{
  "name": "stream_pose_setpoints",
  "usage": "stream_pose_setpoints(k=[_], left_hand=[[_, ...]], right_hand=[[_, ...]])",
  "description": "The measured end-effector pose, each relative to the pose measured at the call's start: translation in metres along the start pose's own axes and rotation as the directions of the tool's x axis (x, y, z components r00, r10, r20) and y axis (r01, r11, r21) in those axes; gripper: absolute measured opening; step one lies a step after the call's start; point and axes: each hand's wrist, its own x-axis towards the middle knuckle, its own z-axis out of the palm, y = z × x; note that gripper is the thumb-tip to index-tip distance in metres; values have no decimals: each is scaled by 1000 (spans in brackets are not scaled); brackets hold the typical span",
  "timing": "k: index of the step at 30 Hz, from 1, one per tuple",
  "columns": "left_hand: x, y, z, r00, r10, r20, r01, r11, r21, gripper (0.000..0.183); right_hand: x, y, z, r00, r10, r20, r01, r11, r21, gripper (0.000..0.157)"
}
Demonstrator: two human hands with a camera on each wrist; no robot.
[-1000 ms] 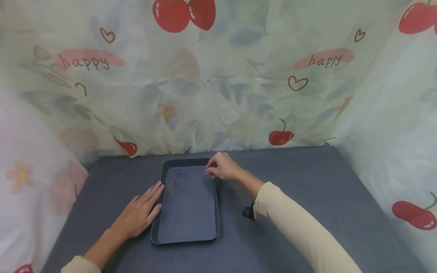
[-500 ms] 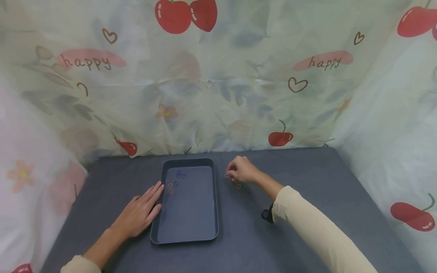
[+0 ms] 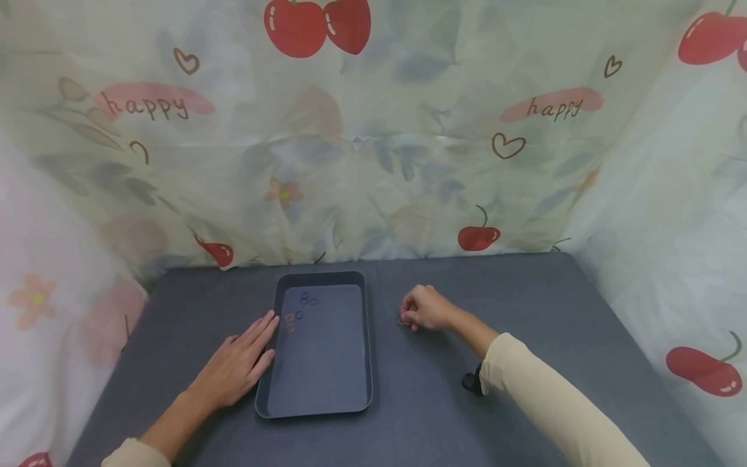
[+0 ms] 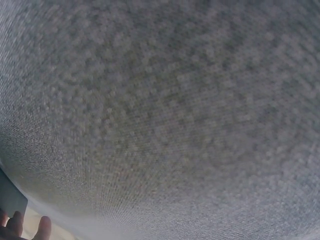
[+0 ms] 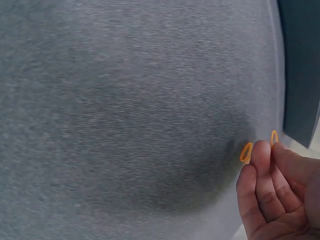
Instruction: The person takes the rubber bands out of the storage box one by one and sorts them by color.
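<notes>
My right hand [image 3: 428, 308] is just right of the tray, low over the table. In the right wrist view its thumb and forefinger pinch a small thin orange ring [image 5: 274, 136]. Another orange ring [image 5: 246, 152] lies close to the fingertips on the grey cloth. My left hand [image 3: 236, 366] lies flat, fingers extended, fingertips at the left rim of the dark tray [image 3: 327, 370]. Inside the tray, toward its far left, are several blue rings [image 3: 299, 315] and two orange rings [image 3: 290, 327]. The left wrist view shows mostly cloth, with some fingertips [image 4: 44, 227] in the lower left corner.
Grey cloth covers the table [image 3: 525, 298]. A printed curtain [image 3: 362, 162] with cherries and hearts hangs behind it and along both sides. A black strap [image 3: 471, 383] shows at the right sleeve's cuff.
The right hand has moved from above the tray's right rim, rightward and then nearer, down to the orange rings on the table. The left hand and the rings in the tray stay put.
</notes>
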Motion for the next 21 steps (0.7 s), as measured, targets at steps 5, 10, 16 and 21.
stream_pose_setpoints(k=[5, 10, 16, 21], left_hand=[[0, -1, 1, 1000, 2, -1, -2, 1000, 2, 60], [-2, -1, 2, 1000, 5, -10, -5, 1000, 1, 59], [-2, -1, 2, 1000, 4, -8, -4, 1000, 9, 59], [-1, -2, 2, 1000, -3, 6, 3, 1000, 4, 60]], right_hand=[[-4, 6, 3, 1000, -12, 7, 12, 1000, -7, 16], [-5, 9, 5, 1000, -5, 17, 5, 1000, -1, 17], [-7, 10, 7, 1000, -28, 4, 28, 1000, 0, 18], [-8, 11, 9, 999, -32, -5, 32, 999, 12, 17]])
